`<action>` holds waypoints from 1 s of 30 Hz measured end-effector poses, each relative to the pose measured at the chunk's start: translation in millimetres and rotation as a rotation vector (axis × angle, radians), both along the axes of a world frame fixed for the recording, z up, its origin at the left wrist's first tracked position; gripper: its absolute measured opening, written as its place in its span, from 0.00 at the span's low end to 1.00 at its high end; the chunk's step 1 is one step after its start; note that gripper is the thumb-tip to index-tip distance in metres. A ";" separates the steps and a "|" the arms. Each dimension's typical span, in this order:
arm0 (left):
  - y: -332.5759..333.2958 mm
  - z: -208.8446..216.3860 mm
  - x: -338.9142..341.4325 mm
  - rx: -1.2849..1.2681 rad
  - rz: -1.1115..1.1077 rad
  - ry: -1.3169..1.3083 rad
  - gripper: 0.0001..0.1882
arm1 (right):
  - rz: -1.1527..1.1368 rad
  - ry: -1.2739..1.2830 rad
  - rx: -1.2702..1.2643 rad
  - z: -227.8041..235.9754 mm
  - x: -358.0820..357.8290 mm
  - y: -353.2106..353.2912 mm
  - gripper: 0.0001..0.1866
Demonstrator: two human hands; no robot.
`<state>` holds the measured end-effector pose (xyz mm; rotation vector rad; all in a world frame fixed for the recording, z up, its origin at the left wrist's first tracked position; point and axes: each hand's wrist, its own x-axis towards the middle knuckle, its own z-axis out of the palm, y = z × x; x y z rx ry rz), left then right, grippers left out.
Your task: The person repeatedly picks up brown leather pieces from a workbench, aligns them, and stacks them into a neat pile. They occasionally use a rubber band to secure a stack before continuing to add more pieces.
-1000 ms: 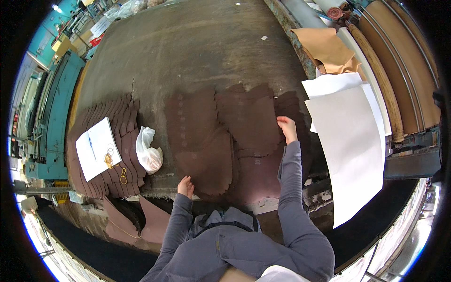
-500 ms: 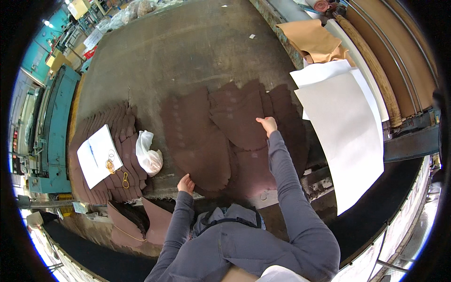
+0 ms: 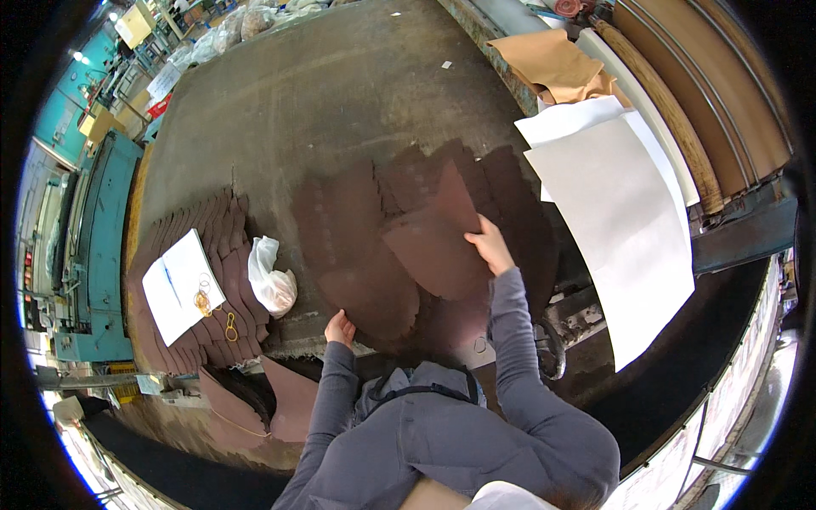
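My right hand (image 3: 493, 246) pinches the edge of a dark brown cut piece (image 3: 433, 242), thin and leather-like, with a rounded lower end. It is raised off the layer under it, with its upper corner folded up. At the lower left edge of another brown cut piece (image 3: 365, 297), my left hand (image 3: 341, 328) has its fingers closed on the rim. That piece lies flat on the table. More brown pieces (image 3: 518, 204) overlap beneath and to the right of the lifted one.
Fanned brown pieces (image 3: 170, 229) lie on the left, bearing an open white notebook (image 3: 178, 285) with yellow bands. A knotted plastic bag (image 3: 272, 285) stands beside them. White sheets (image 3: 612, 229) and tan leather (image 3: 552, 64) lie to the right. Two folded pieces (image 3: 289, 395) hang at the table's front edge.
My right hand has drawn the brown piece down toward me, and its upper corner has folded up. My left hand stays at about the same place.
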<state>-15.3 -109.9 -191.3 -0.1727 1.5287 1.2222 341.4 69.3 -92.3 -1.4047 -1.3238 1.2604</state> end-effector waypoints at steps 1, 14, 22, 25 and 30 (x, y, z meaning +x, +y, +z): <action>3.5 12.6 7.3 -0.011 -0.012 0.000 0.30 | -0.058 -0.140 -0.064 2.7 23.3 -15.4 0.27; 8.7 -1.0 3.4 -0.019 -0.003 -0.017 0.31 | -0.318 0.092 -0.487 -33.5 84.8 -35.5 0.31; 8.1 -2.1 3.9 -0.033 0.019 0.017 0.29 | -0.266 -0.197 -0.341 -38.8 51.2 -4.0 0.32; 13.9 3.8 14.4 0.004 0.012 -0.024 0.28 | -0.382 -0.234 -0.359 -60.9 70.0 12.3 0.35; -9.4 -28.2 -16.8 0.019 0.094 -0.004 0.26 | -0.084 0.161 -0.820 -24.7 32.1 40.6 0.32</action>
